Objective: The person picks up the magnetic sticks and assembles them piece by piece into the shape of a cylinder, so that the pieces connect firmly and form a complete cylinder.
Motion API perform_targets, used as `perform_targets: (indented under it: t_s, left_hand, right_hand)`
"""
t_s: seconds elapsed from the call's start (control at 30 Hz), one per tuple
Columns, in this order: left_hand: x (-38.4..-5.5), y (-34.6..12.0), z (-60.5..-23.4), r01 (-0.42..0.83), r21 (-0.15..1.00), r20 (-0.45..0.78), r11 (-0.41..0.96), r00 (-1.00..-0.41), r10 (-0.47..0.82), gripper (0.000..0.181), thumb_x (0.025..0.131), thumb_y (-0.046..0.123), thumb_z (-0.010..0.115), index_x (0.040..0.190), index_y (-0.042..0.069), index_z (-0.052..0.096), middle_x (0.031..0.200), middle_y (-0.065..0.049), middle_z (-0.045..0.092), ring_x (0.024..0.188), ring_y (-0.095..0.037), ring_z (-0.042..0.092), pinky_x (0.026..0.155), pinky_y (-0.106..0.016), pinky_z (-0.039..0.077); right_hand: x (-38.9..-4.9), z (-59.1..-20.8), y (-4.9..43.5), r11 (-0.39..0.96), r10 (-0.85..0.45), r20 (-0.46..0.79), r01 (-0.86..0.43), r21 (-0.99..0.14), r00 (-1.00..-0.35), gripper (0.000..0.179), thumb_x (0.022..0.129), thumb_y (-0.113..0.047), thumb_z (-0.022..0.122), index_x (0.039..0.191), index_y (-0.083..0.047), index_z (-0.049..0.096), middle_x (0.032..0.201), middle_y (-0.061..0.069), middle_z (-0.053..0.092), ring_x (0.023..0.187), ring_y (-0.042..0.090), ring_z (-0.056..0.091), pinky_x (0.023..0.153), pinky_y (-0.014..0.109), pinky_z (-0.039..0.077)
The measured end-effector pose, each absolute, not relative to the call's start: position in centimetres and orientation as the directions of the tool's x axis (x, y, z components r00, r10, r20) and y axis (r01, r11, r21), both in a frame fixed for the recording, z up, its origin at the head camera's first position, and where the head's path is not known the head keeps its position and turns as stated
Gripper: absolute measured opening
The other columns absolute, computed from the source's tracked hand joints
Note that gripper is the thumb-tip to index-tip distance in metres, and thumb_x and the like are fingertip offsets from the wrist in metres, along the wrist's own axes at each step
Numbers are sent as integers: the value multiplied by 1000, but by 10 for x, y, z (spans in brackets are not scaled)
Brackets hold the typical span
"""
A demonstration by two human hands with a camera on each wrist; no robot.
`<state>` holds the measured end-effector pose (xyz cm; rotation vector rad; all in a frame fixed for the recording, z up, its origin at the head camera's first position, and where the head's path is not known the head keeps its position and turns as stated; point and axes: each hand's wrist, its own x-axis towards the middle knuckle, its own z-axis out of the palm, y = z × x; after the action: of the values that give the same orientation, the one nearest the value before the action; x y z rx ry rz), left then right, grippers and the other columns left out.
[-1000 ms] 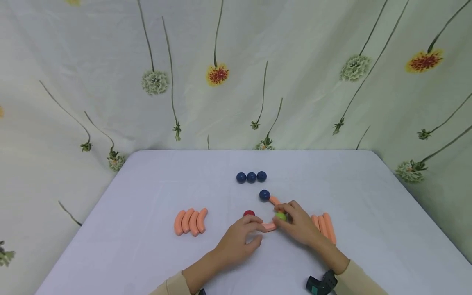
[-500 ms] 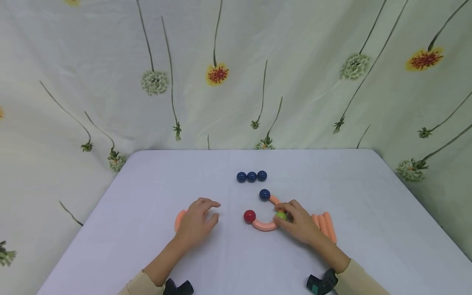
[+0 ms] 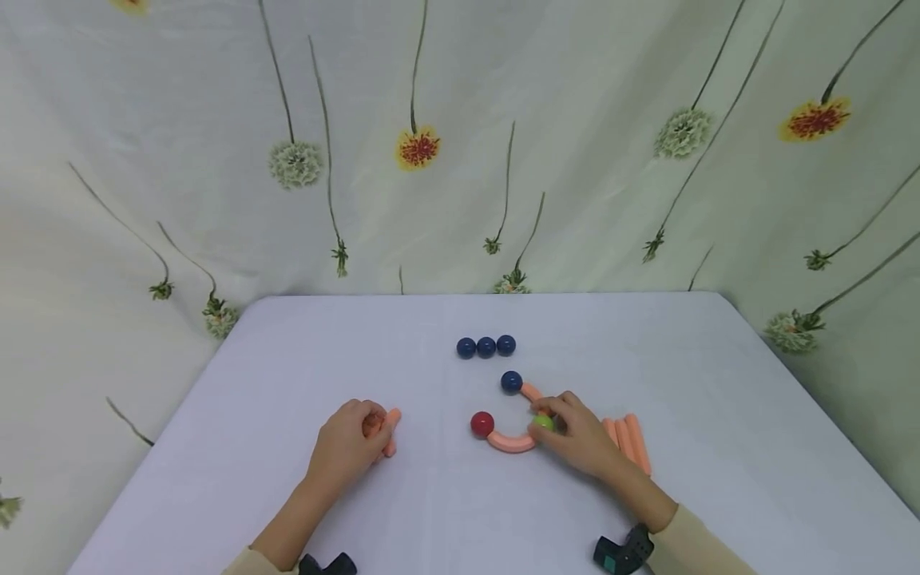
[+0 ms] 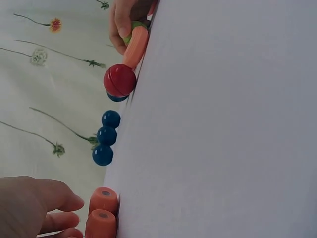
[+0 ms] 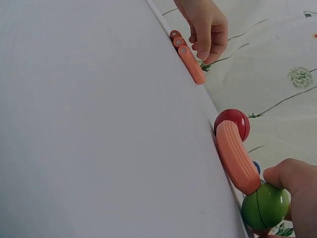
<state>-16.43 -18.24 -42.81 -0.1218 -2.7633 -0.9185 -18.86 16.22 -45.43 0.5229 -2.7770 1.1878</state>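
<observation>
In the head view my left hand (image 3: 348, 439) is over the group of curved orange rods (image 3: 393, 417) at the left, its fingers loosely bent. The left wrist view has those fingers beside the rods' grey-dotted ends, with a small gap. My right hand (image 3: 578, 439) pinches a green ball (image 5: 265, 206) between thumb and fingers. A curved orange rod (image 3: 511, 442) joins that ball to a red ball (image 3: 482, 424). Another orange rod (image 3: 530, 391) runs from near the green ball up to a dark blue ball (image 3: 512, 382); the right hand partly hides it.
Three dark blue balls (image 3: 486, 347) sit in a row farther back on the white table (image 3: 345, 335). Straight orange rods (image 3: 627, 439) lie side by side right of my right hand. A flower-print cloth (image 3: 460, 160) hangs behind the table's back edge.
My left hand has left the red ball and curved rod and moved left to the curved rods, its fingers now lower over them. The right hand stays on the green ball.
</observation>
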Motion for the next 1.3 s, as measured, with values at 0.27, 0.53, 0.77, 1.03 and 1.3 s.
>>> perform_targets:
  t_s: [0.27,0.53,0.77,1.03,1.3]
  left_hand:
    - [-167,-180,-429,164,546,248,822,-968,28,16,88,21,69,84,6,69,73,0,53,65,-13,50,60,-31,44]
    - [-173,-176,-430,179,447,246,877,-967,72,18,89,23,68,85,6,69,70,0,52,63,-13,49,56,-30,42]
    - [-176,-170,-429,162,362,218,918,-972,85,16,83,16,67,91,3,71,68,0,51,61,-15,49,49,-28,41]
    - [-179,-165,-427,116,280,151,953,-986,75,13,81,18,64,72,9,60,64,1,45,58,-15,46,48,-29,38]
    - [-181,-160,-420,126,371,155,920,-985,73,11,79,20,65,73,10,63,55,8,49,54,-11,48,47,-28,38]
  right_hand:
    - [-188,-453,162,641,-274,210,-341,-687,-938,30,87,-27,71,114,-13,68,90,-5,49,80,14,46,67,26,42]
    - [-188,-454,162,640,-269,204,-333,-693,-941,30,88,-28,71,114,-14,68,91,-4,49,80,14,46,66,26,41]
    - [-187,-457,162,638,-270,207,-336,-693,-940,30,88,-28,71,114,-13,68,91,-4,49,80,14,46,66,26,41]
    - [-187,-456,161,641,-273,198,-332,-692,-941,30,88,-27,71,115,-13,68,91,-4,49,80,14,46,66,26,41]
    - [-187,-456,161,644,-271,199,-331,-689,-942,30,88,-26,71,115,-13,68,92,-4,50,80,14,46,66,26,41]
